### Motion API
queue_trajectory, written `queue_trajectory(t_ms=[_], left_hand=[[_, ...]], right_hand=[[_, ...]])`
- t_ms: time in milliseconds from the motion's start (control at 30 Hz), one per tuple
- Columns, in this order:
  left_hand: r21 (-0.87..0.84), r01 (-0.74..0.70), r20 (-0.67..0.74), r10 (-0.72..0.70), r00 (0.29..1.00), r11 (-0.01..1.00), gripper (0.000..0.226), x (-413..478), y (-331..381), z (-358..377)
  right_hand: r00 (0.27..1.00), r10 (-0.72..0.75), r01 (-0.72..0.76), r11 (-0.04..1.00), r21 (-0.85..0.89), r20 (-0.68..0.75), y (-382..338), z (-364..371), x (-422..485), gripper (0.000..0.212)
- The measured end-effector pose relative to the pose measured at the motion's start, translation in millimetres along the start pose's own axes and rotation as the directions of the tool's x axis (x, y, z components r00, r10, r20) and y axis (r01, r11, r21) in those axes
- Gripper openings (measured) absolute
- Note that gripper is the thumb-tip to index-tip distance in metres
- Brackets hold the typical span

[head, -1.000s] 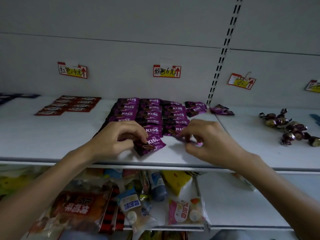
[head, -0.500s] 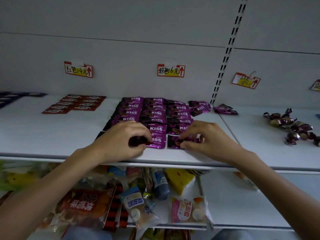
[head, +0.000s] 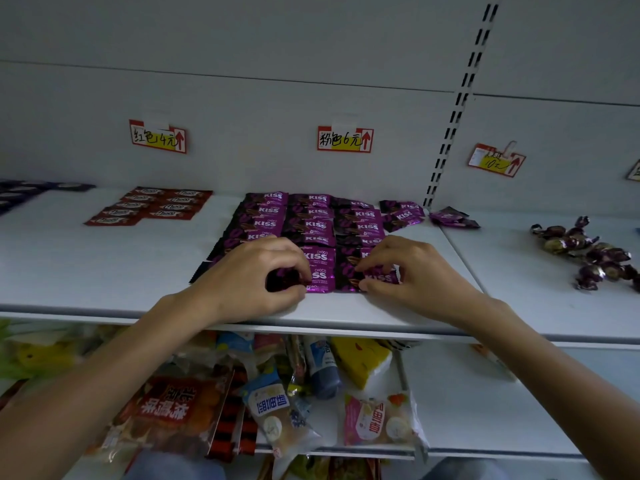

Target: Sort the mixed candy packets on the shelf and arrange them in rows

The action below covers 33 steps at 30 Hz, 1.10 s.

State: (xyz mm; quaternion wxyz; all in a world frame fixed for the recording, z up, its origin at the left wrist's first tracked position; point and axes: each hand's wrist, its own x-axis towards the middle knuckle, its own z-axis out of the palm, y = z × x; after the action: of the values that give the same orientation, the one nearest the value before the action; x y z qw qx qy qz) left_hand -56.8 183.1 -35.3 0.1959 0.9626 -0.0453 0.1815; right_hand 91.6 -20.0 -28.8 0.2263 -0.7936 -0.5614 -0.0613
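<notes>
Purple KISS candy packets lie in three overlapping rows on the white shelf, under the middle price tag. My left hand pinches the front packet of the middle row flat on the shelf. My right hand pinches the front packet of the right row beside it. A few loose purple packets lie at the back right of the block, and more sit past the shelf joint. Red Choco packets form rows at the back left.
A heap of foil-wrapped candies lies on the right shelf section. Dark packets sit at the far left. Price tags hang on the back wall. The lower shelf holds mixed snack bags.
The left hand's packet, tilted a second ago, now lies straight at the front of the middle row. The right hand has set its packet down at the front of the right row.
</notes>
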Motion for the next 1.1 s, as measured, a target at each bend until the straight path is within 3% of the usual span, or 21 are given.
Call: queue_trajectory(t_ms=[233, 433, 667, 933, 1100], left_hand=[[-0.083, 0.007, -0.006, -0.008, 1.0, 0.997, 0.021, 41.1, 12.7, 5.4], [-0.068, 0.012, 0.089, -0.006, 0.996, 0.998, 0.028, 107.2, 30.6, 31.8], [0.085, 0.016, 0.233, -0.035, 0.972, 0.996, 0.043, 173.2, 32.9, 62.7], [0.024, -0.064, 0.185, 0.058, 0.981, 0.998, 0.033, 185.4, 31.9, 75.9], [0.059, -0.019, 0.185, 0.008, 0.983, 0.998, 0.042, 192.1, 33.5, 81.5]], right_hand=[[0.975, 0.157, -0.158, 0.987, 0.001, -0.157, 39.1, -20.0, 10.7, 0.021], [0.921, 0.385, -0.389, 0.919, -0.069, -0.064, 94.6, -25.6, 17.0, 0.037], [0.951, 0.286, -0.268, 0.953, -0.143, 0.12, 103.0, -28.6, 24.5, 0.052], [0.956, 0.274, -0.283, 0.955, -0.09, -0.103, 125.5, -42.7, 20.7, 0.039], [0.91, 0.41, -0.414, 0.891, -0.189, -0.058, 146.5, -44.6, 21.5, 0.038]])
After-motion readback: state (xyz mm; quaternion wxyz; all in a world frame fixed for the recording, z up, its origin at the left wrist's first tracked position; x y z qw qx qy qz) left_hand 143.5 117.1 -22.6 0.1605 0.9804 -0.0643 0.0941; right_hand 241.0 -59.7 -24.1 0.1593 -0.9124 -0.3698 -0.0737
